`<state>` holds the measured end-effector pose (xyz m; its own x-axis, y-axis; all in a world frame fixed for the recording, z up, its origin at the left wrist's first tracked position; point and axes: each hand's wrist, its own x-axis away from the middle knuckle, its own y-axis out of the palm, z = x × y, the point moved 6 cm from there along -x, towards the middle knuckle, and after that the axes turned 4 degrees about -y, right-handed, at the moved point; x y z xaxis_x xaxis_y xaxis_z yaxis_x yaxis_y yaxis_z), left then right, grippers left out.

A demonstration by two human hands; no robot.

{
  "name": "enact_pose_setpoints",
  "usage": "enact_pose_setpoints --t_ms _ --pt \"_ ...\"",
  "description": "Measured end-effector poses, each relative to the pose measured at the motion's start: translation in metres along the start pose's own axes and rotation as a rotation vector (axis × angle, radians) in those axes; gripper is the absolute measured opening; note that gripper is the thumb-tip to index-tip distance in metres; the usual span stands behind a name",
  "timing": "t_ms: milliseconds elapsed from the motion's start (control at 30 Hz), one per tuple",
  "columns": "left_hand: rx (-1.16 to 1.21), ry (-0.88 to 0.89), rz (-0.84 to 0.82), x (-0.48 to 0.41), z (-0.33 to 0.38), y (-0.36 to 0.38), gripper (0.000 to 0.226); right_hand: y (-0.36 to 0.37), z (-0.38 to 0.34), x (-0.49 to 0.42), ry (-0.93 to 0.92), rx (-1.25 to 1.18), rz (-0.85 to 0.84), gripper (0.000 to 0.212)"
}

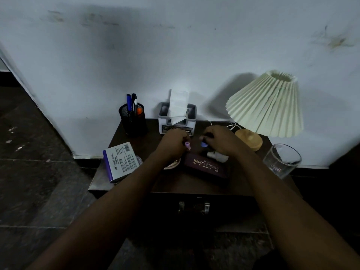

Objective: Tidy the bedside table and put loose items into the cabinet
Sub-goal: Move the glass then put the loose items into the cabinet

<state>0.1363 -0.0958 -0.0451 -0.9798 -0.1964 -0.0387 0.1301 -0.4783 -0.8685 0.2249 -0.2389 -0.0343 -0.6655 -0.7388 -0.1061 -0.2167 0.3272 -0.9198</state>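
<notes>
Both my hands hover over the middle of the dark bedside table. My left hand is closed on a small purple marker-like item. My right hand pinches a small blue item. Just in front of them lies a maroon spectacle case with gold lettering. A white plug-like device sits partly under my right wrist. A stamp pad box lies at the table's left. A small round beige object peeks out under my left wrist. The cabinet front with its metal handle is below.
A black mesh pen holder with pens stands at the back left, a tissue box at the back centre. A pleated lamp on a wooden base occupies the back right, and an empty glass stands at the right edge.
</notes>
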Motion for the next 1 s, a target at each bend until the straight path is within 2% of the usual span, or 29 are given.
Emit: enact_pose_setpoints --t_ms 133,267,433,533,600,700,800,900,1000 --pt "0.018 0.029 0.060 -0.001 -0.004 -0.002 0.010 0.007 -0.013 0.009 -0.053 -0.020 -0.025 0.006" --pt "-0.036 0.064 0.065 -0.005 -0.006 0.000 0.015 0.014 -0.020 0.012 -0.057 -0.033 -0.100 0.016" --pt "-0.055 0.105 0.026 -0.007 -0.006 0.001 0.024 0.016 -0.017 0.010 -0.021 0.021 -0.132 0.011" --pt "-0.067 0.115 -0.005 -0.006 -0.005 -0.001 0.025 0.017 -0.017 0.010 -0.046 0.028 -0.119 0.007" --pt "0.024 0.072 0.016 -0.003 -0.008 -0.012 0.022 0.015 -0.017 0.011 -0.046 0.008 -0.115 0.004" --pt "0.159 -0.001 0.067 0.003 -0.016 -0.046 0.040 0.002 -0.018 0.013 -0.036 -0.038 -0.054 0.006" --pt "0.169 -0.013 0.070 0.017 -0.026 -0.091 0.046 -0.012 -0.028 0.023 -0.049 -0.031 0.026 0.007" --pt "-0.020 -0.135 -0.092 0.043 -0.056 -0.119 0.075 -0.027 -0.048 0.043 -0.106 0.002 0.084 0.016" --pt "-0.325 -0.363 -0.375 0.084 -0.094 -0.118 0.133 -0.059 -0.064 0.071 -0.151 0.056 0.190 0.018"
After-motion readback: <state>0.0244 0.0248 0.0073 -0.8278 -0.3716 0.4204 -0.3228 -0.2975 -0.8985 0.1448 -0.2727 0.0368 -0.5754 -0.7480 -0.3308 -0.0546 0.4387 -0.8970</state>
